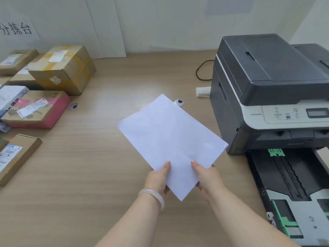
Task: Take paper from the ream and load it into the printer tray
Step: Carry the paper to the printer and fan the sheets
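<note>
1. The stack of paper [170,139] is held in the air above the worktop [89,166], turned on the diagonal so one corner points toward the person and the far corner toward the wall; it sits just left of the printer [267,90] and clear of it; how many sheets it holds I cannot tell, though the near edge shows some thickness.
2. The left hand [157,177] grips the near-left edge, thumb on top and the fingers closed under the sheets; the right hand [207,177] holds the near-right edge the same way, thumb pressed on the top sheet; both are shut on the stack and carry nothing else; a pale bangle [153,196] rings the left wrist.
3. The printer tray [293,184] is pulled out at the lower right, its dark bed bare of paper, with green guides [276,152] at its far end and along its near side.
4. Judged from this, the paper is already taken and the carry to the tray is the step in hand; the loading is not yet done.
5. The next move calls for turning the stack square to the tray, shifting it right and lowering it flat between the guides, edges kept even so no sheet fans or catches.
6. Further out, cardboard parcels [64,68] lie along the left of the worktop, well apart from the paper; a ream I cannot pick out with certainty.
</note>
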